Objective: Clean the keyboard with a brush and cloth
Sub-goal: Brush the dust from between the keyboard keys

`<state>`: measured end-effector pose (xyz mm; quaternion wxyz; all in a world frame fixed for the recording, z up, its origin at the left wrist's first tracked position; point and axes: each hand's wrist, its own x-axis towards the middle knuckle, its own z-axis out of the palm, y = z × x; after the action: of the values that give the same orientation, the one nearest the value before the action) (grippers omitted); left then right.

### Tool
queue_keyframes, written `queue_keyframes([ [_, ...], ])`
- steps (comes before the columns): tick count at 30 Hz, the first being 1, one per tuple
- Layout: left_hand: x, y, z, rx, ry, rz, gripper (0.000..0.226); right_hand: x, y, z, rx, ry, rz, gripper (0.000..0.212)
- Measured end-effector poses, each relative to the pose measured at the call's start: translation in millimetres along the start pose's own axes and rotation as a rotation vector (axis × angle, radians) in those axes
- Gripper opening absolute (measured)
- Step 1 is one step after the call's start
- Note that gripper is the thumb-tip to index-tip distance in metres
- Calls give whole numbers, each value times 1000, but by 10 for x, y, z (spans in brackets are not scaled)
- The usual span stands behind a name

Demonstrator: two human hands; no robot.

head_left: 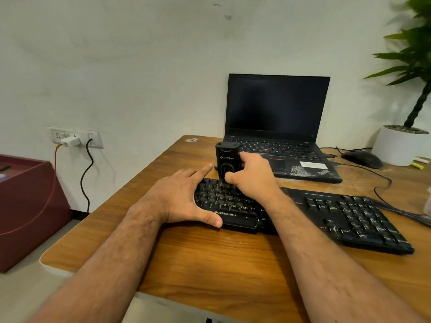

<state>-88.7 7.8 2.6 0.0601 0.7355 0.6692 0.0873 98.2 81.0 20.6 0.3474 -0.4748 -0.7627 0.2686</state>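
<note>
The right hand (253, 177) grips the brush (227, 159) on the keyboard (303, 213), left hand (184, 199) flat holding it; next, sweep along the keys

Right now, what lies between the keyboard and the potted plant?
In the head view, a black mouse and its cable lie on the table between keyboard and potted plant.

A black full-size keyboard (326, 213), printed with the name ZEBRONICS above its space bar, lies flat on a wooden desk, angled so its number pad end sits nearer the viewer on the right. A black, blocky brush tool (227, 159) with pale lettering on its body stands upright on the upper key rows toward the keyboard's left end. Pale dust specks show on the keys.
</note>
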Motion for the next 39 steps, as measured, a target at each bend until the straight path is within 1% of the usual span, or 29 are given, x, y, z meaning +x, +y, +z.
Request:
queue_keyframes([
  [1,-7,9,-6,1,-1,-6,144,-3,-11,-5,0,15,-11,30],
  [2,-14,16,-10,0,-4,-11,144,-7,-25,-30,15,-10,-17,29],
  [4,-20,22,-15,-8,-11,-20,143,-7,-39,-116,26,-129,-22,30],
  [5,-20,20,-19,-11,-14,-23,144,10,-35,-168,1,-151,-23,31],
  [8,-10,9,-27,17,-16,-18,144,66,16,-305,-61,-77,9,32],
  [12,24,52,-15,99,-13,17,144,18,132,-319,38,-103,34,23],
  [16,45,71,-16,106,-9,32,143,51,198,-310,-5,24,42,23],
  [20,42,58,-20,89,-6,40,141,50,270,-385,39,-56,63,24],
  [22,41,60,-14,88,1,42,142,55,308,-392,-24,15,58,26],
  [24,40,67,-15,92,5,42,143,55,322,-404,-11,67,64,28],
  [26,37,78,-14,84,5,36,143,45,324,-402,52,17,68,28],
  [28,31,88,-22,65,1,31,143,32,319,-372,56,-10,75,27],
  [32,6,111,-47,23,-17,7,143,30,317,-362,9,118,76,24],
  [33,2,115,-51,19,-20,3,143,30,321,-388,20,108,82,23],
  [36,-4,122,-54,14,-20,-2,143,2,336,-445,77,3,98,24],
  [37,-4,123,-56,15,-20,-3,143,4,350,-443,61,15,101,24],
  [39,-4,124,-59,17,-25,-5,143,13,367,-446,20,97,111,24],
])
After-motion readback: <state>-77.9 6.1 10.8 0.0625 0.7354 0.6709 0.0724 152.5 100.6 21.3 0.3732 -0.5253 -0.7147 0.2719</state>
